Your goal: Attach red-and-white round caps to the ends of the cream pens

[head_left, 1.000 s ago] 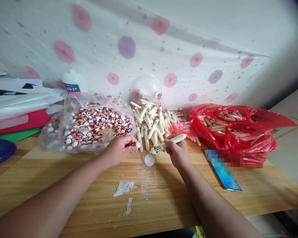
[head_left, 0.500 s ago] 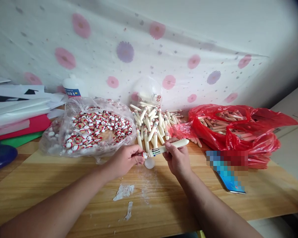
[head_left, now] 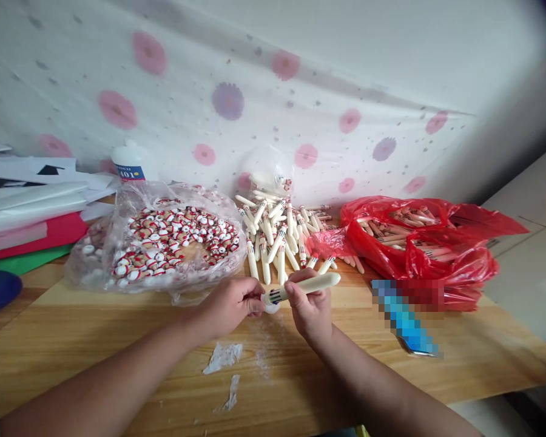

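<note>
My right hand (head_left: pixel 310 312) is closed around the barrel of a cream multicolour pen (head_left: pixel 319 281), which lies nearly level with its slider end pointing left. Pinched in the fingers of my left hand (head_left: pixel 227 308) is a small white-and-red pen topper, mostly hidden by the fingertips and meeting the slider end of the pen. Whether it is seated on the pen I cannot tell. Just under the join, a small round translucent dish (head_left: pixel 272 308) rests on the table. Behind my hands lies a pile of similar pens (head_left: pixel 279 243).
A clear plastic bag (head_left: pixel 91 273) of red-and-white toppers sits left, with a white bottle (head_left: pixel 130 161) behind it. To the right are a red bag (head_left: pixel 464 267) of pens and a phone (head_left: pixel 407 325). Dried film scraps (head_left: pixel 222 357) lie on the wooden table (head_left: pixel 300 388).
The pen's slider end and the topper have come together; a gap showed between them before. My right hand has shifted slightly left and down, and the whole view has moved a little.
</note>
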Demonstrator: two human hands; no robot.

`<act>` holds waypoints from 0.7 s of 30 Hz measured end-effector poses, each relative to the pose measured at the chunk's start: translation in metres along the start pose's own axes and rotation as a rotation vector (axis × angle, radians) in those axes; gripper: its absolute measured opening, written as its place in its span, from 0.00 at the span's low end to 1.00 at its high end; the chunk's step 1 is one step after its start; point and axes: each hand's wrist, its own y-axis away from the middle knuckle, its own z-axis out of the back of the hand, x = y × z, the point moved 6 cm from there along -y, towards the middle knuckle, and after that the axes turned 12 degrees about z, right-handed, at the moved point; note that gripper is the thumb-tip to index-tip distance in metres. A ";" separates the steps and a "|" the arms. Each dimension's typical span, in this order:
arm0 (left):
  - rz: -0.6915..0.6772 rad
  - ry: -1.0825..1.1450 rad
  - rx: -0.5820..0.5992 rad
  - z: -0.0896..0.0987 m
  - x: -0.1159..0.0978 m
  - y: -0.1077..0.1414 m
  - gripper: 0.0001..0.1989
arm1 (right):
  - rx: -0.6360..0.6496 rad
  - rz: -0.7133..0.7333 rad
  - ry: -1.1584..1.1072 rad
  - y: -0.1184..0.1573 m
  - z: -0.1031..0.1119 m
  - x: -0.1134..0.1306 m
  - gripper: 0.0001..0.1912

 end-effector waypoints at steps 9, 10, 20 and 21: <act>-0.008 -0.280 -0.497 0.085 0.029 -0.020 0.12 | 0.067 -0.067 0.391 -0.103 0.018 -0.041 0.16; 0.019 -0.332 -0.596 0.101 0.035 -0.019 0.13 | 0.117 -0.061 0.515 -0.120 0.022 -0.048 0.22; 0.206 -0.913 -0.590 0.135 0.074 -0.037 0.17 | -0.011 -0.196 1.245 -0.187 0.220 -0.068 0.07; 0.219 -0.930 -0.560 0.131 0.073 -0.037 0.17 | 0.002 -0.181 1.272 -0.188 0.232 -0.071 0.06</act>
